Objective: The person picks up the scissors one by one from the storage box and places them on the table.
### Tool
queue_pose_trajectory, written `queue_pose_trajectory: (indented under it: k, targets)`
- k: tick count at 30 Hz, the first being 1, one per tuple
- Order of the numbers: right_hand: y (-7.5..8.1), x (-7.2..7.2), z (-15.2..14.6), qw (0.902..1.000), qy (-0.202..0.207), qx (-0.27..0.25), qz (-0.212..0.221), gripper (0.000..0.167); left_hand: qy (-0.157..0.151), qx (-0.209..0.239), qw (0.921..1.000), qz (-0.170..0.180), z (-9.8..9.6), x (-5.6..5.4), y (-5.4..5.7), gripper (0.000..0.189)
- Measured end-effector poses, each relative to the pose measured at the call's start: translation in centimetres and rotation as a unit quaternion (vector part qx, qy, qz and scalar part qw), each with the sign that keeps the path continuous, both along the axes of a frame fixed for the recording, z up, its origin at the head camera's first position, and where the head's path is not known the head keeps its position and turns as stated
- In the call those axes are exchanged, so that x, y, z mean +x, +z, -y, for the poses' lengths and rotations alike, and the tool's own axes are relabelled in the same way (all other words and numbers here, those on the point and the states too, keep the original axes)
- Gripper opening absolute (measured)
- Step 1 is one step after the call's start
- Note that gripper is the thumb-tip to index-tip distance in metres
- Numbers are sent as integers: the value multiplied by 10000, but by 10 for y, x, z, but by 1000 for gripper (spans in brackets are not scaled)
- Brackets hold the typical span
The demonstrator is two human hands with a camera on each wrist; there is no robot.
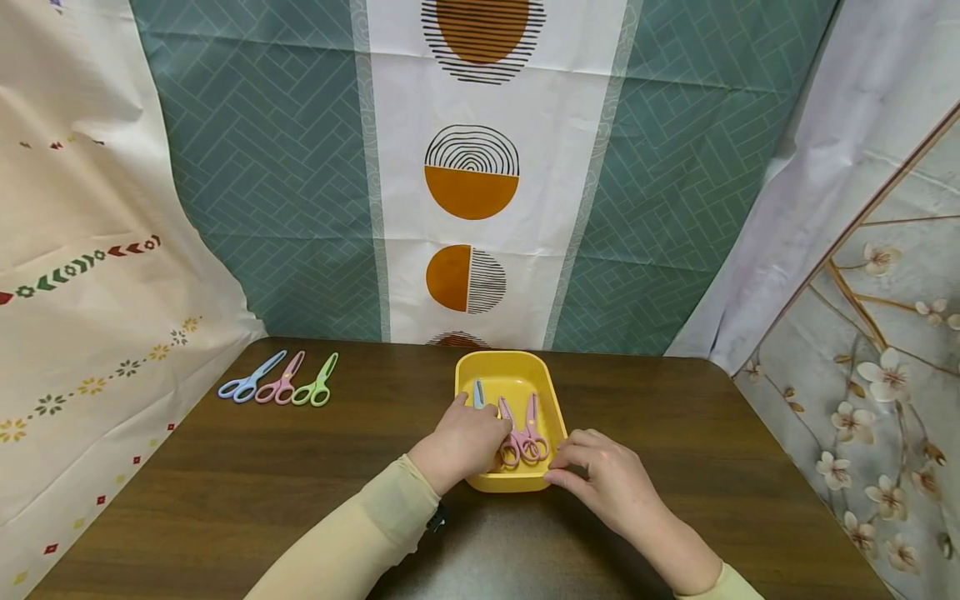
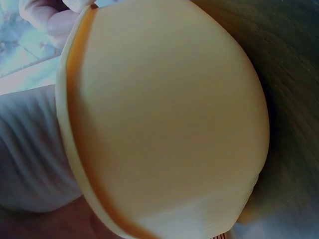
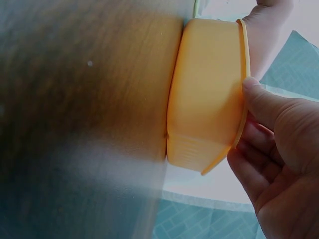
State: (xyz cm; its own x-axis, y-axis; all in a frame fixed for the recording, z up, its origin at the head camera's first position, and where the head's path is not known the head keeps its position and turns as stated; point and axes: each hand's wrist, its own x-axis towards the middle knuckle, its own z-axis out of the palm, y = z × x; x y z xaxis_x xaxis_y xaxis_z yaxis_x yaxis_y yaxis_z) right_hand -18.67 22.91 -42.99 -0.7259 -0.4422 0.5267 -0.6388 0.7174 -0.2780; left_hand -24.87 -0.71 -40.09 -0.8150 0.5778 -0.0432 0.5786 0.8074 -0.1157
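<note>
Nearest, over the near side of the dark wooden table (image 1: 247, 475): pale yellow sleeves (image 1: 337, 533), with a small dark device (image 1: 437, 517) under the left wrist. Beyond the cuff, the left hand (image 1: 465, 437), back upward, reaching across the left wall of a yellow tray (image 1: 510, 483); fingers down among the scissors and partly hidden, impossible to tell whether clamped on a pair or just touching. Opposite, the right hand (image 1: 607, 475), thumb and fingers pinched on the rim at the tray's near right corner, thumb tip plain against the rim in the right wrist view. Mostly outer tray wall in the left wrist view.

Flat on the table, right of centre and close to the far edge, the tray. Inside, toward its near right corner, two pink scissors (image 1: 532, 412), side by side with handles overlapping, tips toward the far end. Left of these, a blue blade (image 1: 478, 393), lower part behind the left hand.

Near the table's far left corner, in a row from left to right: blue scissors (image 1: 251, 383), pink scissors (image 1: 284, 384) and green scissors (image 1: 321, 385), handles nearer, tips toward the far edge. Behind, a teal and white curtain (image 1: 262, 125).
</note>
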Motion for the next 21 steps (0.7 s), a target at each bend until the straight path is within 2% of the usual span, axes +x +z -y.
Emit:
queue_pose_trajectory:
  k: [21]
  targets:
    - [-1, 0, 0, 10000, -8, 4, -7, 19, -49, 140, 9998, 133, 2, -2, -2, 42]
